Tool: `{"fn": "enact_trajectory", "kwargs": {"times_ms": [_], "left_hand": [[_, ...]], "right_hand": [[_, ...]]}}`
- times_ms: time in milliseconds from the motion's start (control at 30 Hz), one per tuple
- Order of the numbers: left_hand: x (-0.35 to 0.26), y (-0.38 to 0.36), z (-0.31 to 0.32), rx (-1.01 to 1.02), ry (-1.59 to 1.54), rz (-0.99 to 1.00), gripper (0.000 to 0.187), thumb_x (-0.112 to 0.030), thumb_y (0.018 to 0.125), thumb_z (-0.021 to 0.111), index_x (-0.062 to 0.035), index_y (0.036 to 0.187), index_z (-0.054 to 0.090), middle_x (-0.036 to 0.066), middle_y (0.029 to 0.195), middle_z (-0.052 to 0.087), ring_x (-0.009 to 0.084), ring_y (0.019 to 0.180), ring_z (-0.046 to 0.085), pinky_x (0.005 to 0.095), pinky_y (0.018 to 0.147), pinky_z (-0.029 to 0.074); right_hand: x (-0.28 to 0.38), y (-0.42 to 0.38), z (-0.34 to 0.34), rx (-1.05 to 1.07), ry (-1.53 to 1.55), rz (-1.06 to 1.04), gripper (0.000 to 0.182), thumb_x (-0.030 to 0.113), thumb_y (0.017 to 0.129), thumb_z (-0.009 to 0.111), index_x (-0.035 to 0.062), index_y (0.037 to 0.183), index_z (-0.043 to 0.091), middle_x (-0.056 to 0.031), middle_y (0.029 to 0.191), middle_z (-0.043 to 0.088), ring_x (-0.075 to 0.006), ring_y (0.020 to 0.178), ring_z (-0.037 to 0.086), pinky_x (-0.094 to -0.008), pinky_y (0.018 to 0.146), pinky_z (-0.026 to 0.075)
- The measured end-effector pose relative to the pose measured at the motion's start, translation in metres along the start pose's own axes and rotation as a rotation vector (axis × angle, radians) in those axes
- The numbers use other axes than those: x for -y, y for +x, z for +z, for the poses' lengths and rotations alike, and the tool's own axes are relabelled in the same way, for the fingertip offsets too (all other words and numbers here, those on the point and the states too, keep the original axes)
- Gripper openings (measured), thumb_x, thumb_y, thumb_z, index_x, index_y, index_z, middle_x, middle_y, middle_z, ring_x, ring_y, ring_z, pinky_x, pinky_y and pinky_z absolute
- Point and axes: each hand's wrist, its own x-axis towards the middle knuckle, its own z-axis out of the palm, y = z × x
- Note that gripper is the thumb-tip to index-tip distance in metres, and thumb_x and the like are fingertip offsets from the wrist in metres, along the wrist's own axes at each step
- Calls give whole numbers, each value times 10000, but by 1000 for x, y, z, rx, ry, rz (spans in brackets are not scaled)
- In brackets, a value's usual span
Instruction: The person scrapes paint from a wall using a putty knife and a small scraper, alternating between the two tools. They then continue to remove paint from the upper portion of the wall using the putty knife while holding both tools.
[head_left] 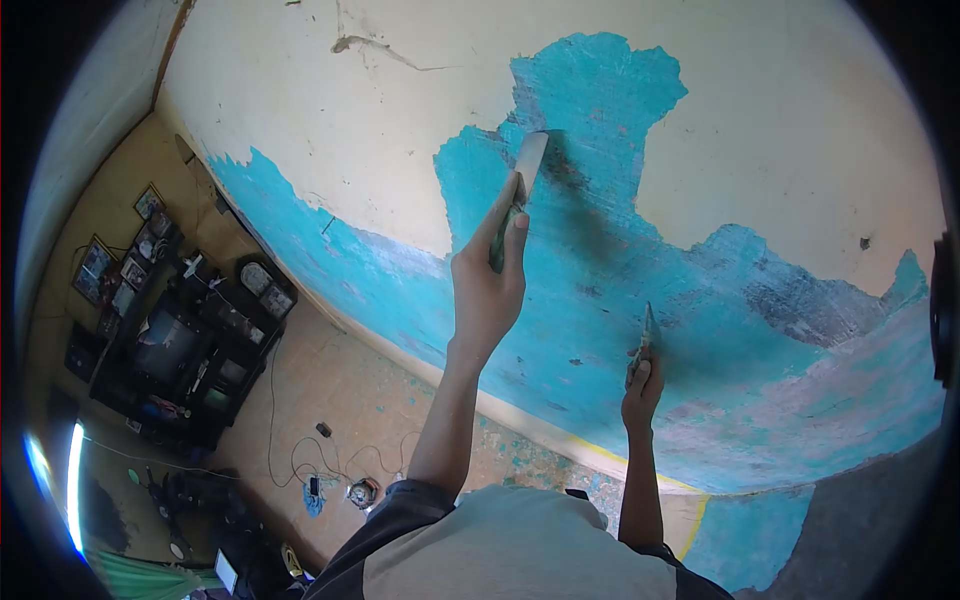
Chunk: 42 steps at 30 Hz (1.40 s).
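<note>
My left hand [485, 275] is raised to the wall and closed around the handle of a scraper [533, 152]. The scraper's flat metal blade meets the turquoise patch [600, 90] where the cream paint [410, 110] is gone. Lower and to the right, my right hand [642, 388] grips a second tool with a narrow, pointed blade [650, 325], its tip toward the turquoise wall surface. Fingers cover most of both handles. Ragged edges of cream paint border the turquoise area, and greyish worn spots [800, 290] show at right.
Paint flakes [520, 455] litter the floor [330, 380] along the wall's foot. Cables and a small round metallic object [362, 492] lie on the floor at lower left. Farther left stand a dark cabinet with a television [168, 345] and a motorcycle [200, 500].
</note>
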Motion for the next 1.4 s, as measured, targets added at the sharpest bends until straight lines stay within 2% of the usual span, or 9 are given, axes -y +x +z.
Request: {"fn": "enact_trajectory", "kwargs": {"times_ms": [167, 433, 633, 767, 867, 933, 1233, 1300, 1400], "left_hand": [[-14, 20, -9, -5, -10, -68, 429, -306, 1103, 528, -108, 1481, 571, -51, 647, 482, 31, 559, 256, 258, 498, 226], [-20, 18, -14, 54, 63, -246, 407, -218, 1094, 540, -40, 1458, 575, 197, 1194, 741, 117, 918, 672, 285, 797, 536], [-7, 14, -7, -6, 37, -39, 410, -227, 1096, 539, -50, 1464, 573, 171, 1201, 743, 50, 712, 543, 252, 647, 483], [-4, 18, -6, -33, 26, 3, 429, -317, 1102, 532, -99, 1466, 587, -60, 659, 471, 31, 557, 280, 262, 496, 222], [-28, 32, -14, 34, -1, -163, 420, -221, 1092, 545, -32, 1467, 560, 192, 1253, 723, 129, 1032, 682, 293, 833, 542], [-9, 25, -6, -49, 23, 11, 443, -333, 1099, 537, -91, 1467, 583, -49, 670, 508, 31, 556, 282, 260, 497, 218], [-15, 38, -7, -89, -17, 75, 436, -328, 1100, 530, -97, 1467, 584, 3, 788, 656, 35, 554, 255, 255, 493, 225], [-20, 28, -9, -18, 13, -28, 419, -232, 1092, 552, -24, 1455, 569, 215, 1235, 722, 157, 1069, 685, 304, 887, 539], [-17, 19, -4, -1, -9, -43, 416, -228, 1092, 548, -29, 1456, 570, 219, 1243, 718, 171, 1090, 688, 314, 885, 543]], "right_hand": [[-5, -2, -3, 29, -15, -13, 391, 371, 1130, 381, 62, 1101, 619, 64, 702, 404, -29, 564, 324, -242, 515, 257], [-5, -3, -2, -3, -46, -23, 388, 351, 1114, 412, 31, 1099, 631, 40, 665, 414, -54, 568, 341, -278, 531, 268], [-1, -3, -1, -4, -29, 2, 370, 331, 1114, 416, 30, 1101, 630, 40, 669, 414, -56, 575, 344, -276, 536, 271], [-3, -4, -1, -7, -19, 12, 365, 323, 1114, 417, 25, 1101, 628, 41, 672, 415, -55, 576, 342, -276, 535, 270], [-1, -2, 0, -11, -15, -6, 357, 313, 1112, 419, 24, 1098, 628, 42, 670, 411, -54, 578, 338, -275, 536, 270], [-1, -3, 0, -12, -25, 0, 365, 320, 1112, 418, 22, 1098, 628, 42, 668, 409, -53, 579, 339, -277, 537, 272], [-3, -3, -1, -6, -38, -11, 394, 351, 1115, 409, 24, 1093, 628, 31, 660, 426, -65, 572, 358, -285, 533, 284], [0, -4, 0, -8, -36, 4, 402, 359, 1116, 409, 23, 1092, 628, 29, 661, 430, -65, 572, 360, -284, 534, 285], [-1, -1, -1, -12, -45, 1, 413, 372, 1117, 408, 25, 1092, 629, 27, 665, 436, -64, 572, 364, -284, 534, 287]]}}
